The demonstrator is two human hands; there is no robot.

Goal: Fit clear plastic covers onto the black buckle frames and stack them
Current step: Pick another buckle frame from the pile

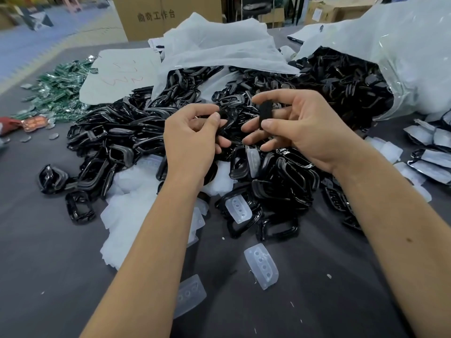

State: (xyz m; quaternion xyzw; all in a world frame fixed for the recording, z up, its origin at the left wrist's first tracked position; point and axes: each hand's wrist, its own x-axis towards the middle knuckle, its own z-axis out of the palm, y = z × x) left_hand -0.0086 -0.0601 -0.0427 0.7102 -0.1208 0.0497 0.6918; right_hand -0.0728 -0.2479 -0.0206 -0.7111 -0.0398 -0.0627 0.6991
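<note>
A big heap of black buckle frames [117, 142] covers the middle of the grey table [317, 276]. Above it, my left hand [192, 137] pinches one black buckle frame [228, 120] between thumb and fingers. My right hand [300, 128] is just to its right, thumb and fingers curled around a dark piece [264, 113], and its fingertips reach toward the frame. Clear plastic covers lie loose: one [261, 268] near the front, another [188, 295] beside my left forearm, and a pile of covers [129, 215] at the left.
Covered buckles are stacked at the right edge [432, 162]. A torn plastic bag [395, 57] spills more black frames [341, 79] at the back right. White sheets [219, 47] lie behind the heap. Green packets [61, 91] are scattered at the far left. Cardboard boxes [156, 15] stand behind the table.
</note>
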